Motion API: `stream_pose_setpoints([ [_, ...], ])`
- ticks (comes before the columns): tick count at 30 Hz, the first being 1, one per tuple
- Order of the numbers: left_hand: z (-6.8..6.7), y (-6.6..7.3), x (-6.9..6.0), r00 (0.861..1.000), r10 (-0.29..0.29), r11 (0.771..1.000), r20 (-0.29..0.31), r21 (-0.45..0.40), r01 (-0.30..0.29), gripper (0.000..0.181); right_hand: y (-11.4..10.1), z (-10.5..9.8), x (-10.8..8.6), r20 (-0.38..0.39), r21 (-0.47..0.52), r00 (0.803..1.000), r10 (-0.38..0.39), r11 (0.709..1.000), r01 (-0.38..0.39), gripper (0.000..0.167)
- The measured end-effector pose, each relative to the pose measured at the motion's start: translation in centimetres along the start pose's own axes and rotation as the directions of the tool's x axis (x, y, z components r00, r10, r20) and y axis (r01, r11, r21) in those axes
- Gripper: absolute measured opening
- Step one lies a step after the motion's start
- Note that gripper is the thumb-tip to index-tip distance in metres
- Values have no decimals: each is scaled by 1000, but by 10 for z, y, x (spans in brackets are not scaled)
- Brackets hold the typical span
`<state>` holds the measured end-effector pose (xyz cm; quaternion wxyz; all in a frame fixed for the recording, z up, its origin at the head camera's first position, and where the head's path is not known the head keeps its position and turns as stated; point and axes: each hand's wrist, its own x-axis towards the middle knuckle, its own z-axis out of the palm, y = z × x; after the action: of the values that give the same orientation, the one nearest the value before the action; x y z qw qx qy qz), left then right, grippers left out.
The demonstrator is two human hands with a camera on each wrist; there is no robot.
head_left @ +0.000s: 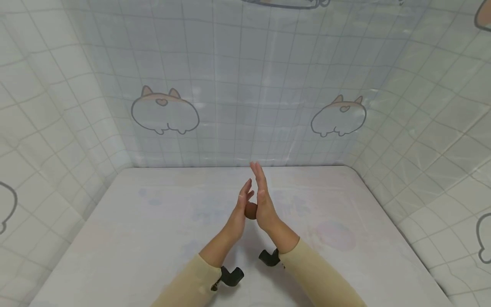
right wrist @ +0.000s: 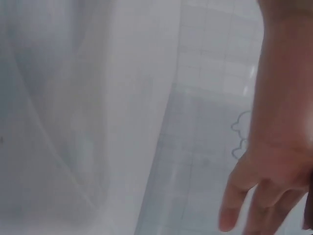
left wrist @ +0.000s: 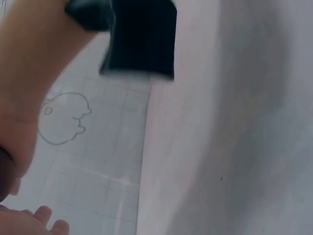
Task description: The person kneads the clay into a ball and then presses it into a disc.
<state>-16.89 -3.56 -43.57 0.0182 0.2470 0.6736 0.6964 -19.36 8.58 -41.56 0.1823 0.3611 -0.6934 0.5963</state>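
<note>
A small brown ball (head_left: 251,211) is held between two facing palms, above the table. My left hand (head_left: 238,213) touches it from the left, with its fingers extended upward and away. From the right, the palm of my right hand (head_left: 266,209) presses against the same ball, its straight fingers reaching further forward than the left ones. In the left wrist view only part of the brown ball (left wrist: 6,175) shows at the left edge. The palms hide some of its surface, and its material is hard to tell.
A pale table (head_left: 145,238) with faint coloured patches lies beneath the hands. Grid-patterned sheeting with cartoon animal drawings (head_left: 165,111) rises behind and at both sides. Black camera mounts (head_left: 232,277) stick out from both wrists, near the cream sleeves (head_left: 318,273).
</note>
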Motion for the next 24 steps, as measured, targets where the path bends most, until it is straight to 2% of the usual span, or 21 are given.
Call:
stream_pose_setpoints([
  [5, 3, 6, -3, 996, 68, 994, 51, -88, -63, 86, 5, -5, 4, -22, -51, 996, 84, 995, -85, 88],
  [7, 3, 10, -3, 995, 90, 989, 49, -121, -84, 89, 8, -6, 3, -22, -66, 993, 114, 991, -115, 89],
  [11, 2, 17, -3, 990, 140, 972, -5, -192, -138, 86, 13, -7, 2, 5, -67, 985, 174, 983, -173, 91],
  [15, 0, 24, -2, 979, 193, 951, -64, -233, -203, 81, 16, -5, -1, 38, -60, 974, 224, 973, -221, 94],
  [19, -2, 28, 1, 965, 239, 940, -106, -223, -258, 80, 17, -2, -4, 62, -62, 976, 208, 977, -204, 93],
  [24, -3, 29, 6, 947, 268, 930, -174, -210, -302, 84, 17, 2, -9, 109, -53, 990, 93, 995, -87, 90],
])
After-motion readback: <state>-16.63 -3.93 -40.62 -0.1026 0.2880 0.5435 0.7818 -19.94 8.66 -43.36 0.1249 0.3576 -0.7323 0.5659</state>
